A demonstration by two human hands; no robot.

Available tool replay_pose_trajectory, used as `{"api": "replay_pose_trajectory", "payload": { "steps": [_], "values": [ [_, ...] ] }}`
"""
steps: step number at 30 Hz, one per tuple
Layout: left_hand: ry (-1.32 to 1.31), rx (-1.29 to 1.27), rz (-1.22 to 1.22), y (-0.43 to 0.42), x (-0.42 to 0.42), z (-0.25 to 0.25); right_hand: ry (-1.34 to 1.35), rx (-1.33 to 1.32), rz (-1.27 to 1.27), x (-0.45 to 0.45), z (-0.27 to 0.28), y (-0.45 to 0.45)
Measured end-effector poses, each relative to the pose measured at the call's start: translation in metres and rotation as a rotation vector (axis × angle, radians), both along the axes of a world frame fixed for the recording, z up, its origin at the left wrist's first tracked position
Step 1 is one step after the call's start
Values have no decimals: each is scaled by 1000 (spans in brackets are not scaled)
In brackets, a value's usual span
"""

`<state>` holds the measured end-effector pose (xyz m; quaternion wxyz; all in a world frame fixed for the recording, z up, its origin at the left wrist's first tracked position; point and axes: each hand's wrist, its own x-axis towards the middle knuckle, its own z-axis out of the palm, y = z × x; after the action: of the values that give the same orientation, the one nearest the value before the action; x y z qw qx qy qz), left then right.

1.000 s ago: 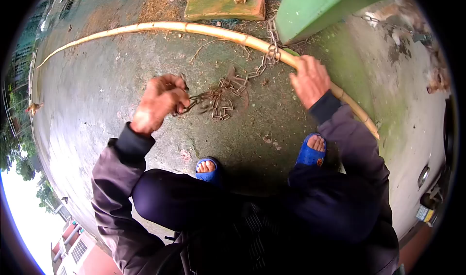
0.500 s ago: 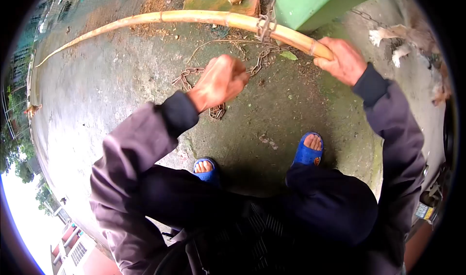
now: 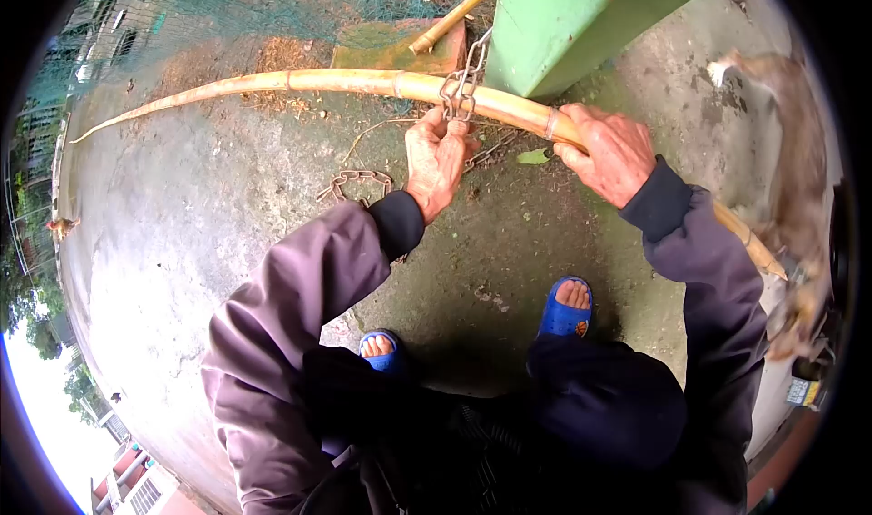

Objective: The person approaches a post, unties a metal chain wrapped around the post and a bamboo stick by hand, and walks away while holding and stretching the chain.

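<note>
A long, curved bamboo pole (image 3: 343,80) crosses the upper view, thin at its left tip. Around its middle loops a rusty metal chain (image 3: 461,88), next to a green post. My left hand (image 3: 438,159) pinches the chain's lower links just under the pole, thumb and fingers closed. To the right, my right hand (image 3: 610,150) is wrapped round the pole, whose cut end sticks out beyond my sleeve. More of the chain lies on the concrete to the left, partly hidden by my left forearm.
The green post (image 3: 563,24) rises at the top. Behind the pole lie a mossy brick slab (image 3: 372,56), a short bamboo piece (image 3: 454,15) and green netting (image 3: 227,11). A blurred brown and white animal (image 3: 795,152) is at the right; a chicken (image 3: 63,227) stands far left.
My left hand has moved up and right from the loose chain to the loop at the pole. My right hand has shifted its hold on the pole. The animal has come further into view.
</note>
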<state>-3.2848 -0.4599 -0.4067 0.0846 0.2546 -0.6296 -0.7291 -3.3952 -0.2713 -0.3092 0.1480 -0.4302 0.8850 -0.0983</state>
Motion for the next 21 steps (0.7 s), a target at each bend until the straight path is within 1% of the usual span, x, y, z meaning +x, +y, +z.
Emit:
{"api": "replay_pose_trajectory", "payload": {
  "steps": [3,5,6,7,9,10,11,12,13,15,17,18,19,21],
  "values": [
    [42,-25,36,-4,2,-11,82,13,33,2,1,2],
    [96,-398,-113,-26,4,-29,63,23,48,0,6,6],
    [56,-469,-153,-31,6,-23,48,34,67,-2,10,8],
    [37,-410,-129,-29,7,-21,49,43,60,-6,12,11],
    [-8,-383,-210,-31,7,-13,-275,-3,17,-11,17,14],
    [-8,-382,-214,-32,8,3,-358,97,-21,-10,31,11],
    [-123,-548,-279,-31,10,20,-354,99,-27,-7,22,17],
    [-233,-715,-341,-27,12,32,-288,5,-25,-3,2,29],
    [-97,-792,-197,-23,14,28,-218,-92,-21,0,-8,32],
    [399,-1131,-141,-38,0,21,-202,-99,-39,3,-16,32],
    [337,-1347,-165,-39,-19,30,-170,-104,-50,4,-19,28],
    [236,-1442,-192,-33,-27,25,-177,-101,-44,3,-21,28],
    [197,-1487,-210,-28,-32,21,-238,-94,-38,-2,-24,28],
    [-91,-1217,-482,-32,-44,28,-356,-82,-48,-18,-34,32]
  ]
}}
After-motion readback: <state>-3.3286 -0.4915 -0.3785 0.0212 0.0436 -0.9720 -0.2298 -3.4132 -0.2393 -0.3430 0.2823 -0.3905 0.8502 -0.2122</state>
